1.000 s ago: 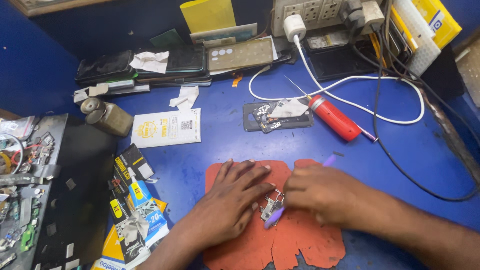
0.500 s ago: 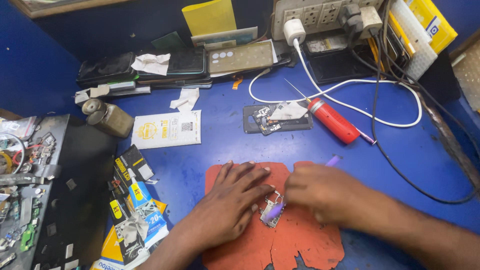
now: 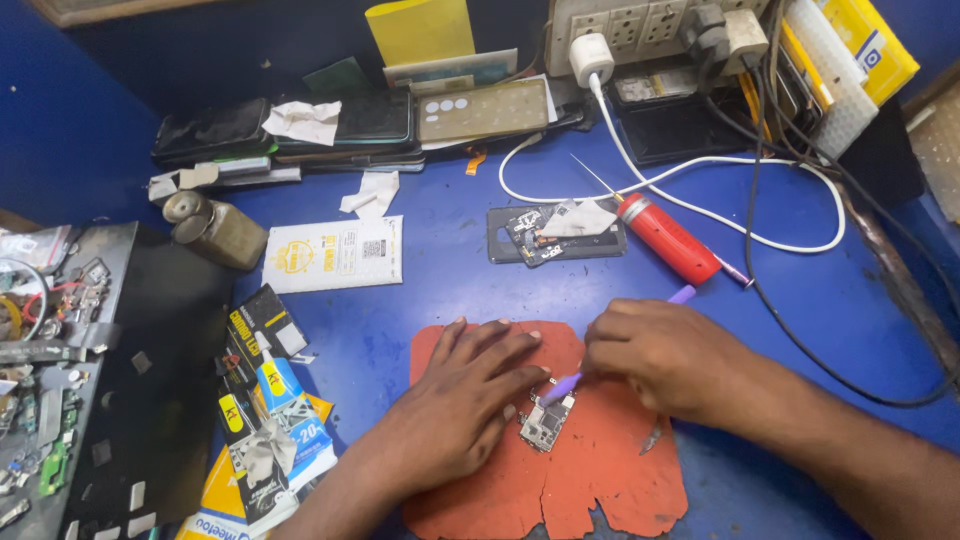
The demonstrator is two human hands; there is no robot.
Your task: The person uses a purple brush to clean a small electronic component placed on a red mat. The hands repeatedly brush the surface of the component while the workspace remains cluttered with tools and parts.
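Observation:
A small circuit board [image 3: 546,421] lies on a worn orange mat [image 3: 600,490] on the blue table. My left hand [image 3: 462,400] rests flat on the mat, its fingertips pressing the board's left edge. My right hand [image 3: 665,358] grips a thin purple tool [image 3: 566,383], whose tip touches the top of the board. The tool's other end [image 3: 682,294] sticks out behind my knuckles.
A red-handled tool [image 3: 668,238] and an opened phone back [image 3: 553,233] lie behind the mat. A white cable [image 3: 700,200] loops from a power strip [image 3: 640,25]. Packets [image 3: 265,400] and a parts tray [image 3: 50,380] sit at left, a small bottle [image 3: 215,228] beyond.
My hands and the board have stayed in nearly the same place. The purple tool's tip has shifted slightly on the board.

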